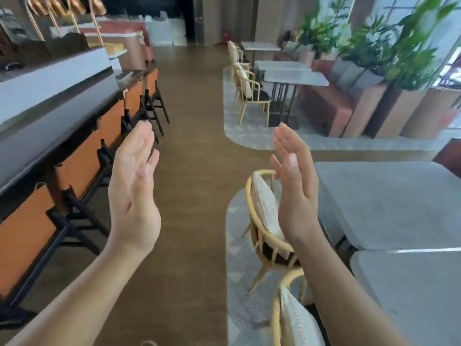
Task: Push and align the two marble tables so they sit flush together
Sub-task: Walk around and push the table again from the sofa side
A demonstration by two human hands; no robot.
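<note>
- The floor (pixel 194 171) is a long wooden aisle running away from the camera, with a bar (pixel 62 116) and dark stools (pixel 152 103) down its left side and seating on pale rugs to the right.
- The two marble tables are at the right edge, both near the person: the far table (pixel 384 203) and the near table (pixel 409 290). Their edges look close to each other, with a thin bright line between them; whether they touch cannot be told from here.
- More tables (pixel 294 76), a bench and plants (pixel 389 46) stand further back on the right; they seem to be no part of the job.
- Two pale wooden chairs (pixel 264 221) with cushions sit just beside the marble tables, between them and the aisle.
- The left hand (pixel 134 193) and right hand (pixel 294 186) are raised over the aisle, palms facing each other, well apart, fingers spread flat and holding nothing. Neither touches a surface.
- Judged from this, the pushing has not begun, or the hands are off between pushes. The next move calls for turning right, setting both palms on one table's edge, and checking that the chairs do not block it.
</note>
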